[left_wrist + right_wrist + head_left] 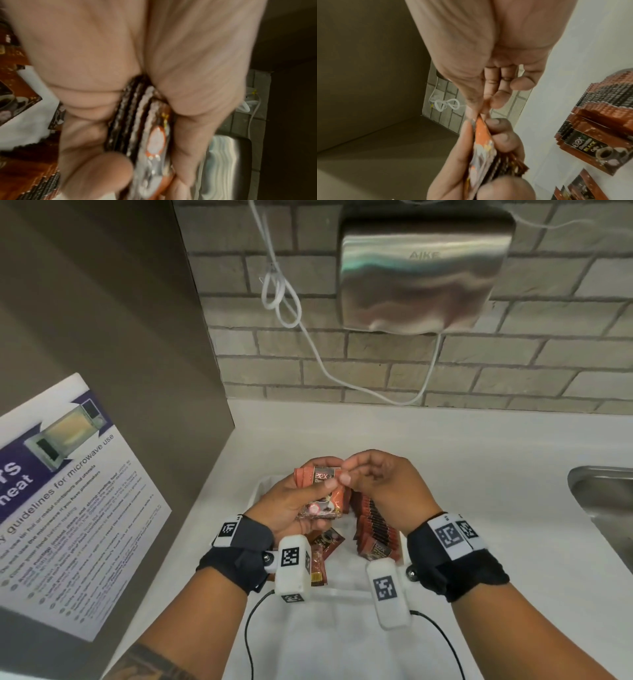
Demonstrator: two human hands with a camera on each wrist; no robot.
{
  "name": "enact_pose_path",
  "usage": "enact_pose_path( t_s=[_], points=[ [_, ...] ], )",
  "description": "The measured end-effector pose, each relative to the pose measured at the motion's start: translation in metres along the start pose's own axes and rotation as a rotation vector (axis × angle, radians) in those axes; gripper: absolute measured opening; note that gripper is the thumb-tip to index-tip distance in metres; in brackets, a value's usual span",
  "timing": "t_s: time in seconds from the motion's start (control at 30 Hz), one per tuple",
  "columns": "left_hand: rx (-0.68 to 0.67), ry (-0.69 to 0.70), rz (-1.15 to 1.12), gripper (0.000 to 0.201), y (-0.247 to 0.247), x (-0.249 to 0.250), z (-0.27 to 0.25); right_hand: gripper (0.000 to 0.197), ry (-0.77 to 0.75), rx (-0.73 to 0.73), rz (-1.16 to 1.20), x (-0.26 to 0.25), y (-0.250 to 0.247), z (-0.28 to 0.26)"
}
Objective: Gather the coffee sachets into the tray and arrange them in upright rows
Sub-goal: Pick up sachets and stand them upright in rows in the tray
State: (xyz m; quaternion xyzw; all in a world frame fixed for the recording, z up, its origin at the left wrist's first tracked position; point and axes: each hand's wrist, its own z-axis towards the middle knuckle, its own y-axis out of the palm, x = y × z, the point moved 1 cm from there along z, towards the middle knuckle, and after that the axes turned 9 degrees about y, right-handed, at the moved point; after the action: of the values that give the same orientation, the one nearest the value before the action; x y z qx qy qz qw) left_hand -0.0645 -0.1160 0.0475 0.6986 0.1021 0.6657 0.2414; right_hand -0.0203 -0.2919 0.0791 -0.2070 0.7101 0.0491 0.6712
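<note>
My left hand (pixel 301 501) grips a stack of orange-brown coffee sachets (pixel 323 491) above the white tray (pixel 262 486); the same stack (pixel 142 121) shows edge-on between my fingers in the left wrist view. With thumb and forefinger, my right hand (pixel 346 472) pinches the top edge of the front sachet (pixel 482 129) of that stack. A row of upright sachets (pixel 375 525) stands along the tray's right side, seen too as a row of sachets (pixel 597 121) in the right wrist view. A few loose sachets (pixel 323 546) lie flat in the tray near my left wrist.
The tray sits on a white counter (pixel 479 474). A brown panel with a microwave notice (pixel 68 498) stands to the left. A steel sink (pixel 606 501) is at the right edge. On the brick wall hang a hand dryer (pixel 421 272) and a white cable (pixel 284 296).
</note>
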Motion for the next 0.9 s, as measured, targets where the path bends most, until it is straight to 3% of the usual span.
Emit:
enact_pose_path(
  t_s=[0.13, 0.27, 0.43, 0.77, 0.9],
  points=[
    [-0.042, 0.001, 0.078, 0.04, -0.007, 0.004, 0.002, 0.009, 0.038, -0.04, -0.05, -0.006, 0.0, 0.007],
    [-0.036, -0.002, 0.168, 0.035, -0.014, 0.006, 0.002, 0.004, 0.05, 0.011, -0.078, -0.007, -0.003, 0.017],
    [-0.012, 0.024, 0.362, 0.038, -0.023, 0.005, 0.007, 0.009, 0.021, -0.054, -0.119, -0.007, 0.0, 0.02],
    [0.074, 0.088, 0.619, 0.045, -0.035, -0.001, 0.026, 0.006, -0.022, -0.009, -0.644, -0.023, -0.005, 0.035],
    [0.131, 0.05, 0.97, 0.032, -0.055, 0.001, 0.025, 0.013, -0.026, 0.027, -0.769, -0.013, -0.007, 0.047]
  ],
)
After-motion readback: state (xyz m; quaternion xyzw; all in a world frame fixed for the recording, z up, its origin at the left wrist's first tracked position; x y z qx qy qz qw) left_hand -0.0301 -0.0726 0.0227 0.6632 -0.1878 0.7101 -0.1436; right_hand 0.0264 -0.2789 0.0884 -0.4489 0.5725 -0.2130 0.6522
